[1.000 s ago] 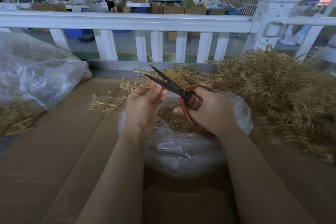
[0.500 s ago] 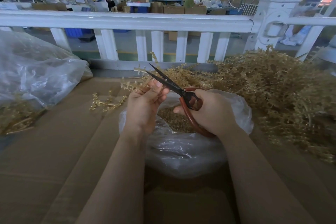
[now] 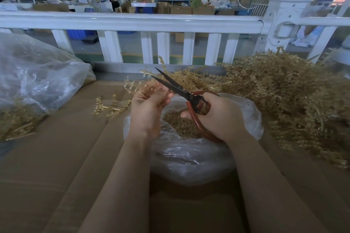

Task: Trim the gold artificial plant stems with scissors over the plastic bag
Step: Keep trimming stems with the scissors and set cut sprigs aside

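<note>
Gold stems (image 3: pixel 149 86), pinched in left hand (image 3: pixel 147 111), bases hidden by curled fingers. Scissors (image 3: pixel 181 91), blades parted beside those fingertips, gripped by right hand (image 3: pixel 217 117); lower loop partly covered. Bag (image 3: pixel 189 157) beneath, trimmings indistinct. Stem pile (image 3: pixel 284 96) rightward, blurred.

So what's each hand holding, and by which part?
The right hand grips the scissors by their red loop handles, blades open. The left hand pinches a gold stem near its cut end, over the bag.
</note>
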`<state>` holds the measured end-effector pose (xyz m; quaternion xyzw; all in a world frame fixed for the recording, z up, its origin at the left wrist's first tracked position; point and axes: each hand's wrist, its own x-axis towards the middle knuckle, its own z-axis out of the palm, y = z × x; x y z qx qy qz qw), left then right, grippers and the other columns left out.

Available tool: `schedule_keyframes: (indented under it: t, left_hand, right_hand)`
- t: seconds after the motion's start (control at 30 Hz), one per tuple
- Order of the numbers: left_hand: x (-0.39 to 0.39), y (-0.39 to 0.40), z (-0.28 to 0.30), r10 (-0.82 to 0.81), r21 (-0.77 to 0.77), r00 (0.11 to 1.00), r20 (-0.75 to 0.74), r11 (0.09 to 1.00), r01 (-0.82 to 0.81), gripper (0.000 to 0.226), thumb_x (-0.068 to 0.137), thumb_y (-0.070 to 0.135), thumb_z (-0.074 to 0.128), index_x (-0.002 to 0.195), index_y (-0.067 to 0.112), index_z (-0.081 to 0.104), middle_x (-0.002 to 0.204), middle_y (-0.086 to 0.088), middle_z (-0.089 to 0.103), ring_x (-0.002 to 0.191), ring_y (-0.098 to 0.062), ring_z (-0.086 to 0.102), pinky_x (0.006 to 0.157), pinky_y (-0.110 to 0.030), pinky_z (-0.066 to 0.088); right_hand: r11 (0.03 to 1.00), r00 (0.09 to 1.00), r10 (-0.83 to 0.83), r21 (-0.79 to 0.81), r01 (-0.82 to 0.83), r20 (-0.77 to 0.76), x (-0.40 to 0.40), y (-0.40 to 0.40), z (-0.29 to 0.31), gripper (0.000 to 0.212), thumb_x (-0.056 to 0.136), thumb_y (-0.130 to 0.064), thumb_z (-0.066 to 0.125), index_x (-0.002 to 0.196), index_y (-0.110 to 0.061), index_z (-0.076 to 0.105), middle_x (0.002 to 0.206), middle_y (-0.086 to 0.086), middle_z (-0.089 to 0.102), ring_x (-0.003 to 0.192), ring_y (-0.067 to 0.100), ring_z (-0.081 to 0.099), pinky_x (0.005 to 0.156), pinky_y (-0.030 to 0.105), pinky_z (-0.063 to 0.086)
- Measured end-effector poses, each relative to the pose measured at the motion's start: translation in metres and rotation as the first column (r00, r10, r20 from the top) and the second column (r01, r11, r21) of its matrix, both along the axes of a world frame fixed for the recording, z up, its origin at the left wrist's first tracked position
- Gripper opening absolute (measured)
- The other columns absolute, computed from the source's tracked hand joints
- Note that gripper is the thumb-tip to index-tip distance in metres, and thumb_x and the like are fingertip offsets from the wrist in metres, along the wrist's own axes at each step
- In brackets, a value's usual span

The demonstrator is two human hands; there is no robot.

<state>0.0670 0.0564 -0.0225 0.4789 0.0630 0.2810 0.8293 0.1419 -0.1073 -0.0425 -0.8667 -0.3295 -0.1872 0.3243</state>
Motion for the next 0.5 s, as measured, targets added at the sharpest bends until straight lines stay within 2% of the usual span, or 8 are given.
schedule_keyframes:
  t: [0.17,0.27,0.33,0.43,0.5]
  left_hand:
    - [0.0013,-0.0012,-0.0015,0.000,0.137,1.000,0.010,0.991,-0.001,0.020,0.089,-0.006,0.062,0.078,0.011,0.064,0.070,-0.003,0.066,0.067,-0.015,0.062,0.068,-0.023,0.050]
    - [0.0018,0.0004,-0.0031,0.008,0.180,1.000,0.025,0.984,-0.013,0.018,0.088,-0.007,0.062,0.077,0.007,0.064,0.066,-0.003,0.064,0.065,-0.016,0.059,0.066,-0.023,0.049]
    - [0.0028,0.0014,-0.0051,0.033,0.197,0.999,0.034,0.980,-0.039,0.014,0.088,-0.008,0.062,0.079,0.002,0.065,0.065,-0.005,0.064,0.062,-0.016,0.059,0.063,-0.022,0.049]
    - [0.0048,0.0017,-0.0078,0.068,0.213,0.997,0.046,0.974,-0.076,0.003,0.088,-0.010,0.062,0.089,-0.009,0.064,0.064,-0.004,0.065,0.057,-0.014,0.058,0.060,-0.021,0.049]
    - [0.0067,0.0017,-0.0095,0.090,0.217,0.995,0.046,0.971,-0.098,0.007,0.087,-0.010,0.062,0.093,-0.013,0.064,0.065,-0.004,0.066,0.056,-0.013,0.058,0.059,-0.021,0.049]
  right_hand:
    - [0.999,0.999,-0.030,-0.019,0.030,0.018,-0.0013,-0.0010,0.0018,0.042,0.073,-0.085,0.057,0.092,-0.048,0.052,0.074,-0.024,0.060,0.068,-0.016,0.049,0.054,0.006,0.035]
    - [0.998,0.999,-0.034,-0.042,0.036,0.037,-0.0019,-0.0005,0.0031,0.043,0.075,-0.084,0.057,0.093,-0.045,0.054,0.077,-0.021,0.063,0.068,-0.006,0.052,0.057,0.008,0.037]
    - [0.998,0.998,-0.038,-0.051,0.041,0.045,-0.0028,-0.0004,0.0043,0.040,0.077,-0.081,0.058,0.092,-0.045,0.053,0.077,-0.018,0.063,0.069,-0.002,0.054,0.059,0.016,0.045]
    - [0.995,0.996,-0.060,-0.070,0.064,0.064,-0.0045,0.0001,0.0058,0.031,0.082,-0.073,0.064,0.090,-0.047,0.051,0.075,-0.017,0.063,0.069,0.000,0.054,0.058,0.019,0.047]
    - [0.993,0.994,-0.077,-0.078,0.084,0.083,-0.0043,-0.0001,0.0058,0.028,0.083,-0.070,0.066,0.090,-0.045,0.053,0.072,-0.017,0.063,0.067,0.001,0.054,0.057,0.020,0.048]
